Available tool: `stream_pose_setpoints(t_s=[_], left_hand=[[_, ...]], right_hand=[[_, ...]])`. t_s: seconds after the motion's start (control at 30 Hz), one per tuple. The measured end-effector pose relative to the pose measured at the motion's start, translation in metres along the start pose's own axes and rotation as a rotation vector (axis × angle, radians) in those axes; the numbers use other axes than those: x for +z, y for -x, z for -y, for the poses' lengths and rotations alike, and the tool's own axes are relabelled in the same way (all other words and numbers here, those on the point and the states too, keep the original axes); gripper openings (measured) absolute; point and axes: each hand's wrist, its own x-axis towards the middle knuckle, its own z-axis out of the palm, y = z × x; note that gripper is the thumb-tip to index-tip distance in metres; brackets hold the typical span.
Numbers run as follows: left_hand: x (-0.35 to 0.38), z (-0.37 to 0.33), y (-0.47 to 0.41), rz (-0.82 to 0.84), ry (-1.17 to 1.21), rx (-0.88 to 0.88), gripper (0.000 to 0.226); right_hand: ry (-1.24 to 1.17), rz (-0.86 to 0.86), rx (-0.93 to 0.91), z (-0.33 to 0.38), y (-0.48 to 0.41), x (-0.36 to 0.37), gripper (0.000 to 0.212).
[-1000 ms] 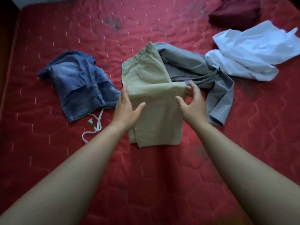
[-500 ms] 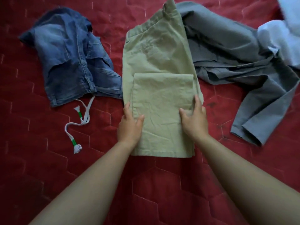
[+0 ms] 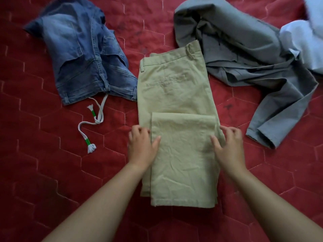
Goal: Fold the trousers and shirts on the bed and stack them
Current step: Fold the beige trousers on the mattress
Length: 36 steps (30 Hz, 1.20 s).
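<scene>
Jeans point(image 3: 83, 67) left of khakis point(image 3: 176, 95) lay bunched, unfolded; left hand point(image 3: 141, 147) and right hand point(image 3: 229, 149) pinched khakis' side edges, legs folded up once, likely one more fold due; right of khakis grey garment point(image 3: 244, 55), white shirt point(image 3: 302, 44) crumpled; nothing stacked

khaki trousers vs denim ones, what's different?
Khaki trousers lie flat, legs folded up once; denim trousers lie crumpled. Left hand and right hand grip the khaki pair's sides; the denim pair is untouched. Only the denim trails a white drawstring. Both lie on the red bed.
</scene>
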Motion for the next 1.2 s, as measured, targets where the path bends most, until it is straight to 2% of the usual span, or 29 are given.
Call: stream_pose_setpoints(t_s=[0.1, 0.17, 0.27, 0.37, 0.57, 0.67, 0.73, 0.8, 0.87, 0.97, 1.07, 1.2], left_hand=[[0.000, -0.019, -0.031, 0.038, 0.196, -0.077, 0.040], [0.001, -0.024, -0.038, 0.031, 0.349, -0.172, 0.034], [0.005, -0.023, -0.033, 0.020, 0.521, -0.216, 0.026], [-0.001, -0.025, -0.028, -0.090, 0.706, -0.144, 0.015], [-0.057, -0.063, -0.092, -0.302, 0.868, 0.013, 0.014], [-0.081, -0.080, -0.144, -0.299, 0.877, 0.072, 0.014], [-0.076, -0.078, -0.163, -0.187, 0.831, 0.000, 0.023], [-0.055, -0.063, -0.158, -0.032, 0.696, -0.135, 0.039], [-0.028, -0.040, -0.131, 0.077, 0.496, -0.163, 0.047], [-0.006, -0.018, -0.091, 0.024, 0.277, -0.087, 0.045], [-0.008, -0.016, -0.078, -0.041, 0.268, -0.081, 0.050], [-0.019, -0.022, -0.059, -0.075, 0.339, 0.019, 0.052]], right_hand=[[-0.102, 0.048, 0.096, 0.018, -0.015, 0.016, 0.046], [-0.152, -0.016, 0.198, 0.023, -0.018, 0.024, 0.045], [-0.223, -0.116, 0.234, 0.025, -0.013, 0.027, 0.030], [-0.275, -0.200, 0.169, 0.034, -0.015, 0.018, 0.016], [-0.361, -0.294, -0.087, 0.104, -0.093, -0.019, 0.011], [-0.348, -0.286, -0.150, 0.135, -0.150, -0.024, 0.013], [-0.270, -0.104, -0.161, 0.137, -0.168, -0.015, 0.023], [-0.155, 0.126, -0.096, 0.124, -0.162, 0.003, 0.036], [-0.059, 0.214, -0.028, 0.100, -0.138, 0.019, 0.044], [-0.059, 0.130, 0.021, 0.071, -0.102, 0.030, 0.042], [-0.194, 0.051, 0.038, 0.057, -0.078, 0.033, 0.035], [-0.338, -0.037, 0.020, 0.055, -0.060, 0.025, 0.027]])
